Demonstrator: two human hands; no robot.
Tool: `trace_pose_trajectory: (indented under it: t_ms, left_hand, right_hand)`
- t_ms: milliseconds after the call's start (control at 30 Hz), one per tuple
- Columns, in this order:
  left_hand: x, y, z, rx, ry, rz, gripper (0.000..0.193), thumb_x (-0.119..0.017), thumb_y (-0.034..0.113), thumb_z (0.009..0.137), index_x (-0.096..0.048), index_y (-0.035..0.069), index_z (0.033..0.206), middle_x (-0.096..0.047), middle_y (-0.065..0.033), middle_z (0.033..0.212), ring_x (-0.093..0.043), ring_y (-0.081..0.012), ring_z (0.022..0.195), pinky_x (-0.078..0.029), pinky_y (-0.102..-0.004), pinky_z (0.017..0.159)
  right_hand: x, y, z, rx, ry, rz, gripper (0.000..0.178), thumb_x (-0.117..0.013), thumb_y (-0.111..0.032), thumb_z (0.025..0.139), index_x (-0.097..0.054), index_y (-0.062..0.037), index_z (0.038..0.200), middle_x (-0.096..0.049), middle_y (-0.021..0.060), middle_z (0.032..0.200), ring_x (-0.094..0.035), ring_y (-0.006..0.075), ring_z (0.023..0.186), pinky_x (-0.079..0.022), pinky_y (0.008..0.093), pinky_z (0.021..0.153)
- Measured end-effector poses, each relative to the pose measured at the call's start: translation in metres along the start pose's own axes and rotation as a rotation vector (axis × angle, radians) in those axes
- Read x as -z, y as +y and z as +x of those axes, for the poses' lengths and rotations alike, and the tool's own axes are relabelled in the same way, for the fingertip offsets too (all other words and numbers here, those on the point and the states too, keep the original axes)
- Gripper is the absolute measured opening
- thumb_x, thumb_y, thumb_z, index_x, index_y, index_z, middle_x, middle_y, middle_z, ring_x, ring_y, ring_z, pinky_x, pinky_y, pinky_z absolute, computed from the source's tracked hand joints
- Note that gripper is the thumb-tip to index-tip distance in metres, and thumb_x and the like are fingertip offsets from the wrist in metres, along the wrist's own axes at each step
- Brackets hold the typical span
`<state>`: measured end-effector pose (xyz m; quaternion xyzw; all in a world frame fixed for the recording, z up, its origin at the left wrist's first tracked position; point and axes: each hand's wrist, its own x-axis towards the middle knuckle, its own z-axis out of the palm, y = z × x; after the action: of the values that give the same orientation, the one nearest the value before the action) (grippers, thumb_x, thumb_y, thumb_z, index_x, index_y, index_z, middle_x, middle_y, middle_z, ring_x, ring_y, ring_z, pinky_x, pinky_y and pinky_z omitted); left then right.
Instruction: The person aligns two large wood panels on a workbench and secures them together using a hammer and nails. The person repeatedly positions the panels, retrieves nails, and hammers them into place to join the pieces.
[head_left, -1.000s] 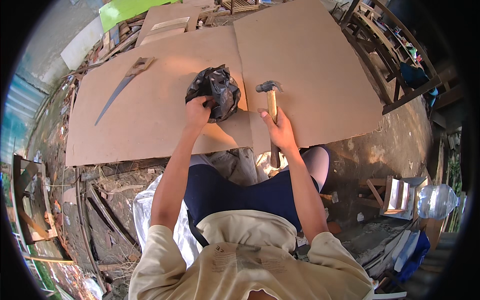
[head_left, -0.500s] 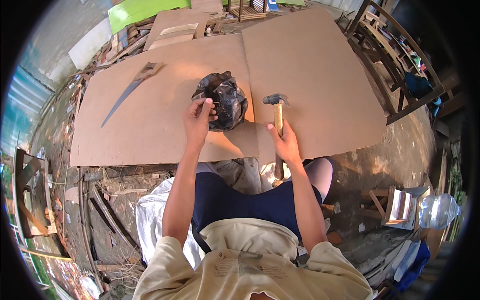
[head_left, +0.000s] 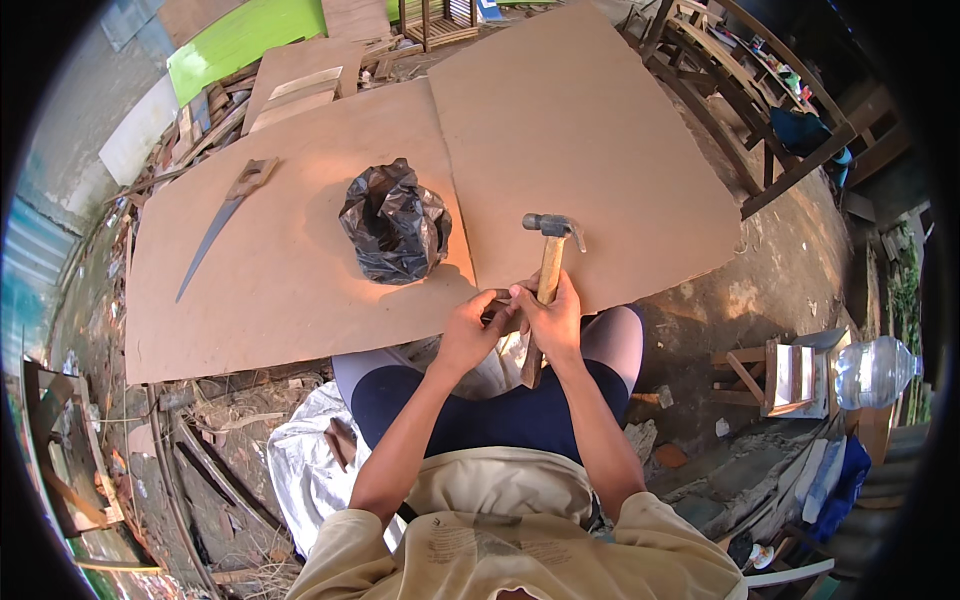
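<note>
My right hand (head_left: 552, 318) is wrapped round the wooden handle of a claw hammer (head_left: 551, 262), whose dark metal head points away from me over the brown board (head_left: 590, 130). Close against it, my left hand (head_left: 474, 328) has its fingers bent and pinched, and the fingertips of both hands meet beside the handle. Whatever lies between those fingertips is too small or hidden to make out. Beyond my left hand stands a crumpled black plastic bag (head_left: 398, 225) with its mouth open upward. A handsaw (head_left: 226, 222) with a wooden handle lies flat on the board's left part.
Wooden frames (head_left: 770, 150) stand at the far right. Scrap wood (head_left: 215, 110) is heaped along the far left edge. A small wooden stool (head_left: 790, 378) and a clear water jug (head_left: 872, 372) are at the right. A white sack (head_left: 305, 450) lies by my left leg.
My left hand has left the black bag, where it pinched a thin, light sliver, and come toward me and right to meet my right hand. The hammer stays gripped, now tilted. The view has shifted.
</note>
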<state>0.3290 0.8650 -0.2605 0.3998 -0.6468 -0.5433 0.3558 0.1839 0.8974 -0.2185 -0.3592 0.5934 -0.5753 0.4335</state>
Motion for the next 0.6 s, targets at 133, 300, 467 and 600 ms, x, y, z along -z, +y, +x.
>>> trace_pose_trajectory:
  t_ms: [133, 300, 467, 600]
  left_hand:
    - [-0.007, 0.011, 0.013, -0.052, -0.048, 0.129, 0.015, -0.063, 0.008, 0.101, -0.069, -0.001, 0.111, -0.076, -0.0118, 0.094, -0.074, -0.0193, 0.085, -0.057, -0.0338, 0.078]
    - [0.002, 0.02, 0.074, -0.084, -0.019, 0.179, 0.015, -0.058, 0.009, 0.104, -0.066, -0.002, 0.111, -0.076, -0.0098, 0.092, -0.072, -0.0147, 0.086, -0.056, -0.0309, 0.079]
    - [0.007, 0.022, 0.157, -0.099, 0.163, 0.194, 0.017, -0.058, 0.017, 0.106, -0.063, 0.001, 0.108, -0.077, -0.0055, 0.093, -0.07, -0.0131, 0.086, -0.053, -0.0305, 0.081]
    - [-0.002, 0.001, 0.194, -0.27, 0.238, 0.072, 0.018, -0.06, 0.021, 0.105, -0.063, 0.003, 0.109, -0.076, -0.0081, 0.098, -0.069, -0.015, 0.083, -0.053, -0.0316, 0.076]
  right_hand:
    - [0.013, -0.031, 0.008, 0.031, 0.007, -0.245, 0.019, -0.073, -0.008, 0.094, -0.056, 0.0, 0.095, -0.068, 0.007, 0.086, -0.068, 0.0128, 0.072, -0.055, 0.0265, 0.052]
    - [0.051, -0.066, 0.08, 0.158, 0.071, -0.598, 0.018, -0.07, -0.01, 0.096, -0.058, 0.0021, 0.1, -0.07, 0.0099, 0.093, -0.067, 0.0137, 0.079, -0.059, 0.031, 0.078]
    - [0.09, -0.067, 0.139, 0.099, -0.022, -0.365, 0.022, -0.071, -0.018, 0.094, -0.059, -0.0001, 0.098, -0.069, 0.0099, 0.093, -0.068, 0.0174, 0.086, -0.054, 0.0341, 0.083]
    - [0.088, -0.069, 0.138, 0.086, -0.067, -0.405, 0.018, -0.067, -0.008, 0.095, -0.055, 0.0026, 0.103, -0.07, 0.0225, 0.119, -0.068, 0.0233, 0.113, -0.055, 0.0342, 0.1]
